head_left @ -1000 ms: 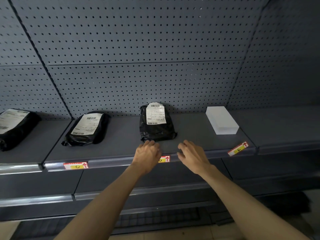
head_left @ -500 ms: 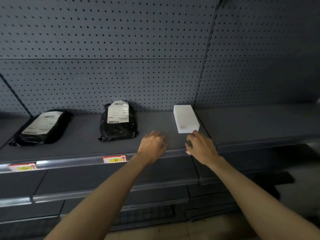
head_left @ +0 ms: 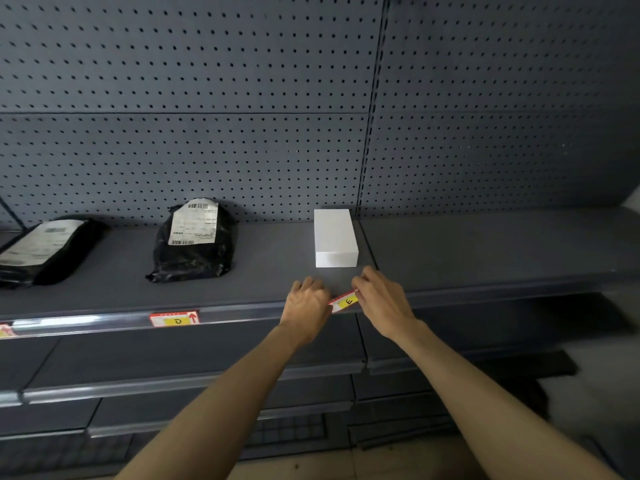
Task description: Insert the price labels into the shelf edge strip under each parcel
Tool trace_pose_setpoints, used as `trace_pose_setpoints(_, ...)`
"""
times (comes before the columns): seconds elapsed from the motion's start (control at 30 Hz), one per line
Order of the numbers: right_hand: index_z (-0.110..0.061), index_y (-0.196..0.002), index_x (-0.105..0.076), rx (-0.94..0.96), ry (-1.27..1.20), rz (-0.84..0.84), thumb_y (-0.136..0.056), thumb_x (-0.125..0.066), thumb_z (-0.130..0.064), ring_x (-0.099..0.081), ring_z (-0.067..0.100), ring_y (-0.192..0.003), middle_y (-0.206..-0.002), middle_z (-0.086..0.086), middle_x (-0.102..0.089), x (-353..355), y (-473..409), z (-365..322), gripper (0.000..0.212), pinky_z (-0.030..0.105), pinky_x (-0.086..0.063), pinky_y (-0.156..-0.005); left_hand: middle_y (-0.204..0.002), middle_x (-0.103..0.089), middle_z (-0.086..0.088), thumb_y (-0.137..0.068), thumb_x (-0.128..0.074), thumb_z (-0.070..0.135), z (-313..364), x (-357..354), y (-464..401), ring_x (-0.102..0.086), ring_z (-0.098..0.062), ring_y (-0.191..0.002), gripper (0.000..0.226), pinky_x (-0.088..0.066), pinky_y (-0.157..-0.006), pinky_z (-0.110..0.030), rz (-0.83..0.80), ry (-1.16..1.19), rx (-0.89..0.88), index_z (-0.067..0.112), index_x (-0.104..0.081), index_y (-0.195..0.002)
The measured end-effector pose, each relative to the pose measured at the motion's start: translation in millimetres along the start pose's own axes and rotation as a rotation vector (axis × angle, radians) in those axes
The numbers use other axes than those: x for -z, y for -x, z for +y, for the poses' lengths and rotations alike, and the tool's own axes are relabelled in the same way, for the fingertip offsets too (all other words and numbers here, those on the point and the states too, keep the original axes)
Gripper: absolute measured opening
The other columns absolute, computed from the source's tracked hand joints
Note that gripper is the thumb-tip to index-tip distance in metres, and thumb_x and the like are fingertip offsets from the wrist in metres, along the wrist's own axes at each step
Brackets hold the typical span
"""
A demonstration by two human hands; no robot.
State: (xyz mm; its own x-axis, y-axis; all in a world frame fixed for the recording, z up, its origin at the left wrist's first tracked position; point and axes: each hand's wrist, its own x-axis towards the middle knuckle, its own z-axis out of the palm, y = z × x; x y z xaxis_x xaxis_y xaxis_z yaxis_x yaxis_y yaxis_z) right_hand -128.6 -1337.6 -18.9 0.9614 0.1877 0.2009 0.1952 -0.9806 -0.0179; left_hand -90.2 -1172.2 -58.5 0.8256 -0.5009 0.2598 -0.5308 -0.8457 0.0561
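A white box [head_left: 335,237] stands on the dark shelf [head_left: 277,271]. Just in front of it, a red, white and yellow price label marked E [head_left: 344,301] lies tilted at the shelf's front edge. My left hand [head_left: 308,303] pinches its left end and my right hand [head_left: 379,299] pinches its right end. To the left, a label marked D [head_left: 175,318] sits in the clear edge strip [head_left: 86,322] below a black parcel [head_left: 195,240]. Another black parcel [head_left: 45,251] lies at far left, with a label's corner [head_left: 5,330] under it.
A dark pegboard wall [head_left: 207,116] backs the shelf. The adjoining shelf section [head_left: 485,247] to the right is bare. Lower shelves [head_left: 173,382] run beneath, and pale floor [head_left: 311,465] shows at the bottom.
The view has swung right, from the middle parcel to the white box. Both hands left the D label in the strip, moved right and took hold of the E label.
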Motion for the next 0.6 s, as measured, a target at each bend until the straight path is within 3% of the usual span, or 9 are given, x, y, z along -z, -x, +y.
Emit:
trace_pose_setpoints(0.2,-0.009,-0.105,-0.059,0.004,-0.021,0.009,-0.093,-0.060,-0.012,-0.057,0.019,-0.093,-0.112,0.007,-0.054,-8,-1,12,0.012,0.024,-0.044,-0.066,-0.111,-0.060,-0.007,-0.091,-0.058,0.017,10,-7,-2,-0.050,-0.024,-0.102,0.015,-0.040,-0.090,-0.033,0.024,-0.052,0.039,0.014,-0.063,-0.105)
trace_pose_setpoints(0.37,-0.009,-0.101,-0.062,-0.031,-0.044,-0.019,-0.092,-0.059,-0.008,-0.057,0.021,-0.092,-0.108,0.007,-0.055,-18,4,11,0.009,0.032,-0.054,-0.072,-0.106,-0.060,-0.006,-0.089,-0.058,0.014,9,-4,-3,-0.050,-0.024,-0.100,0.012,-0.039,-0.086,-0.034,0.002,-0.113,0.006,0.014,-0.062,-0.100)
trace_pose_setpoints(0.6,-0.010,-0.101,-0.066,-0.031,-0.104,-0.026,-0.094,-0.059,-0.014,-0.060,0.020,-0.092,-0.106,0.006,-0.058,-16,5,12,0.011,0.030,-0.054,-0.074,-0.104,-0.062,-0.006,-0.089,-0.056,0.016,6,-7,-7,-0.055,-0.024,-0.097,0.013,-0.043,-0.087,-0.035,-0.023,-0.050,0.015,0.013,-0.065,-0.099)
